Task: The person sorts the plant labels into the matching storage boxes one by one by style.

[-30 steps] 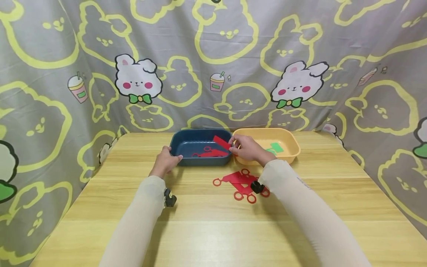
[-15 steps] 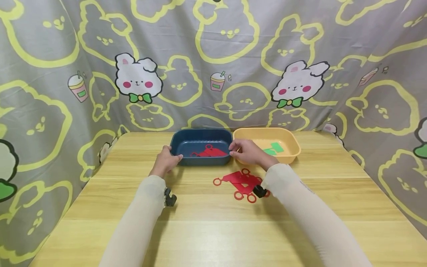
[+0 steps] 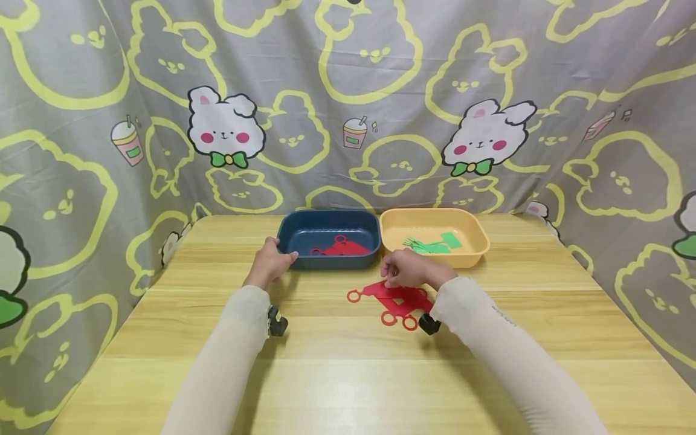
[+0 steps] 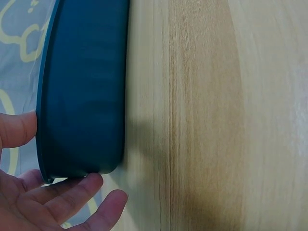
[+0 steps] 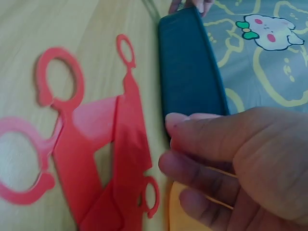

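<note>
My left hand (image 3: 270, 264) grips the left end of a dark blue plastic tub (image 3: 326, 263), thumb at its rim and fingers against its outer wall in the left wrist view. Flat red plastic tags with open rings (image 3: 341, 246) lie inside. More red ring-ended tags (image 3: 393, 299) overlap on the table, below my right hand (image 3: 409, 267). In the right wrist view the right hand's fingers are loosely bent, with nothing visible held and a gap to the red tags (image 5: 127, 139). The hand partly hides that pile in the head view.
A yellow tub (image 3: 472, 261) touches the blue tub's right side and holds green flat tags (image 3: 450, 240), some with thin strands. A patterned curtain (image 3: 304, 121) hangs behind the wooden table (image 3: 326, 380). Small black wrist cameras (image 3: 277, 322) sit under both sleeves.
The red tag that my right hand held over the blue tub's right end has left its fingers. That hand has moved toward me, over the red pile. My left hand stays put.
</note>
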`<action>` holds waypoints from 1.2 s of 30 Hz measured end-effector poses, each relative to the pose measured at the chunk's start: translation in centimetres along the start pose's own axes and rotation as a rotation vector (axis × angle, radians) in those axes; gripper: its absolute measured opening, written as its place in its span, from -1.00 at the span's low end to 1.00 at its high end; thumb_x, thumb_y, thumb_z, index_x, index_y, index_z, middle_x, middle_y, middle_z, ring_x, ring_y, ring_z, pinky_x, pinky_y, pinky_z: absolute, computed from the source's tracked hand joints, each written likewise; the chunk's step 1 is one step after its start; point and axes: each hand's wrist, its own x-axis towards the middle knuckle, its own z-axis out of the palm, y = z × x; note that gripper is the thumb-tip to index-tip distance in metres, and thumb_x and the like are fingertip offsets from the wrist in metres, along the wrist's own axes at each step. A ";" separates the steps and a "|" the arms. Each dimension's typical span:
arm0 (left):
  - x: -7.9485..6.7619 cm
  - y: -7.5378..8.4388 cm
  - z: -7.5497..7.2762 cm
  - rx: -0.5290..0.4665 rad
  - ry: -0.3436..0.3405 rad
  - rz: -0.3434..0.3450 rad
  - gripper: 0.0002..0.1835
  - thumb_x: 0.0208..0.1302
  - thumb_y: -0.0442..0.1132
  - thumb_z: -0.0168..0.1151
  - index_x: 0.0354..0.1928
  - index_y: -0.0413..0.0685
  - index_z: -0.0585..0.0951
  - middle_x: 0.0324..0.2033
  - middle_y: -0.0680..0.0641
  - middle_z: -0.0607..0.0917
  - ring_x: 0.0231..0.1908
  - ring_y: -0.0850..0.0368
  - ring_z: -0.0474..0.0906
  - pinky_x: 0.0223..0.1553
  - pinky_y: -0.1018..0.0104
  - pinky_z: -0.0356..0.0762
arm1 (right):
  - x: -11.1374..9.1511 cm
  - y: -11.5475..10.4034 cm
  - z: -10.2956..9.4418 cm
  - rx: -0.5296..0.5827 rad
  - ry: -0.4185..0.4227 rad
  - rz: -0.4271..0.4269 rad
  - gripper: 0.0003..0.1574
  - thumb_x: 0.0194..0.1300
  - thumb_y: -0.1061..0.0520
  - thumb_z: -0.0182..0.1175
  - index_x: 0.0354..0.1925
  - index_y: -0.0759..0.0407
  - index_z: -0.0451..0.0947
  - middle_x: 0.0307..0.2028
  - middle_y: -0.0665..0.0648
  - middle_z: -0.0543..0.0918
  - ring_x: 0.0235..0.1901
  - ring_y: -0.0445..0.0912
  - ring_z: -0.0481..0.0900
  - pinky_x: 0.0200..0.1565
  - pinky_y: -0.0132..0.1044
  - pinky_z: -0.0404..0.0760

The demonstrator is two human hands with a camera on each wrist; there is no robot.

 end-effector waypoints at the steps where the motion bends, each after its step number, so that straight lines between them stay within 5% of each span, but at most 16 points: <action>1: 0.0 0.0 0.0 0.001 0.002 0.000 -0.20 0.37 -0.07 0.17 0.46 -0.25 0.02 0.31 -0.44 0.26 0.12 -0.23 0.39 -0.29 0.06 0.60 | -0.1 0.1 0.1 -0.016 -0.007 0.006 -0.81 0.12 0.22 0.43 -0.32 0.19 0.59 -0.51 -0.01 0.55 -0.47 -0.14 0.47 -0.34 -0.32 0.49; 11: -0.1 0.0 0.0 -0.001 0.007 0.003 -0.21 0.38 -0.08 0.16 0.46 -0.24 0.02 0.32 -0.44 0.25 0.14 -0.22 0.38 -0.26 0.04 0.60 | -0.6 1.0 0.7 -0.072 -0.132 0.196 -0.64 -0.03 0.11 0.54 -0.32 0.04 0.54 -0.44 0.04 0.54 -0.37 -0.07 0.48 -0.26 -0.25 0.50; 36: -0.2 0.1 -0.1 0.011 -0.004 0.002 -0.20 0.38 -0.07 0.15 0.47 -0.25 0.00 0.32 -0.45 0.24 0.13 -0.23 0.39 -0.25 0.06 0.60 | -0.6 1.3 0.7 0.008 -0.050 0.111 -0.70 0.08 0.12 0.47 -0.31 0.06 0.51 -0.46 0.05 0.51 -0.39 -0.07 0.46 -0.28 -0.24 0.45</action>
